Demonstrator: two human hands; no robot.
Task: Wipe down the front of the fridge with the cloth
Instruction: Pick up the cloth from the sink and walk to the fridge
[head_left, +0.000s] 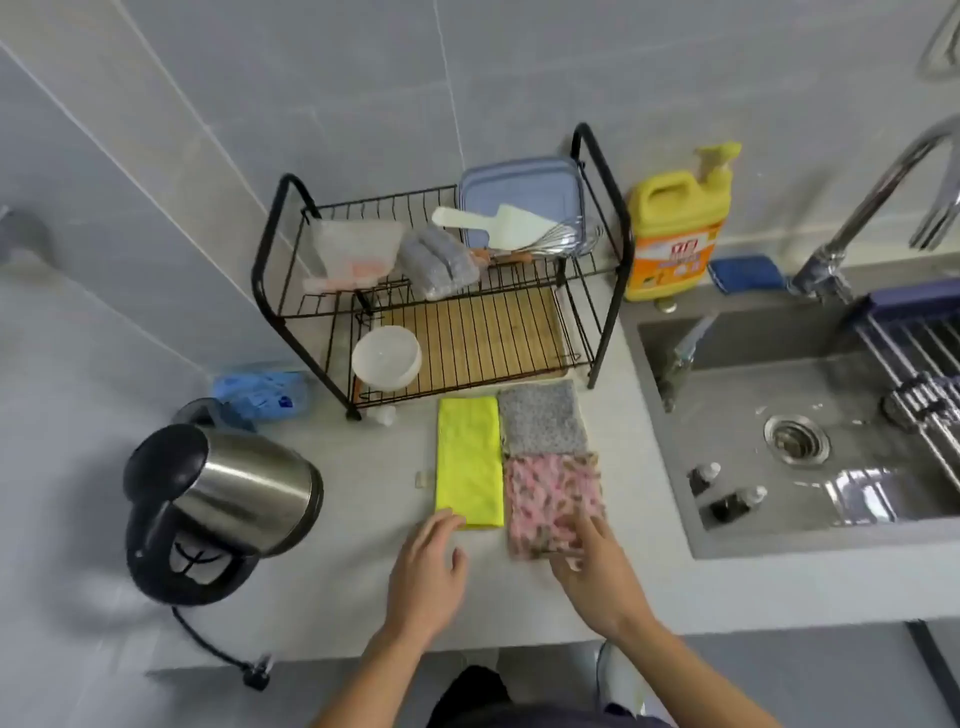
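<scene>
Three folded cloths lie side by side on the grey counter (332, 571): a yellow cloth (469, 457), a grey speckled cloth (543, 418) behind, and a pink patterned cloth (550, 499) in front of it. My left hand (428, 566) hovers open just below the yellow cloth's near corner, fingertips at its edge. My right hand (597, 566) rests on the pink cloth's near right corner, fingers spread over it; whether they grip the cloth is not visible. No fridge is in view.
A black wire dish rack (441, 291) stands behind the cloths. A steel kettle (218, 504) sits at the left with its cord trailing to the counter edge. A sink (810, 415) with tap lies right, a yellow detergent bottle (675, 228) behind it.
</scene>
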